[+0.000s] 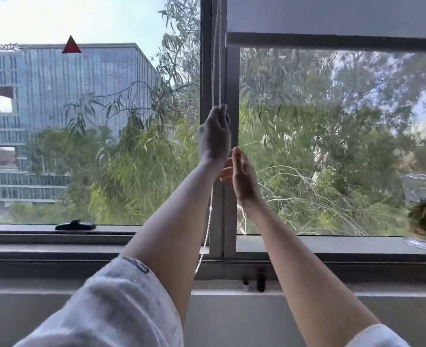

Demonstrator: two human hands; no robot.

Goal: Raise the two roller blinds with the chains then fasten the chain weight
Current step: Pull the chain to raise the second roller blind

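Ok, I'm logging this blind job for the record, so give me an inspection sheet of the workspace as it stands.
Surface: window sill runs under both panes.
Job's things: right roller blind partly raised, its bottom bar high on the pane; no blind shows over the left pane; bead chain hangs by the centre frame.
Clutter: dark window handle on the left sill; two small dark items below the frame.
Grippers: left hand closed on the chain; right hand open just below it.
Cables: chain tail dangles loose.
Surroundings: trees and a glass building outside.
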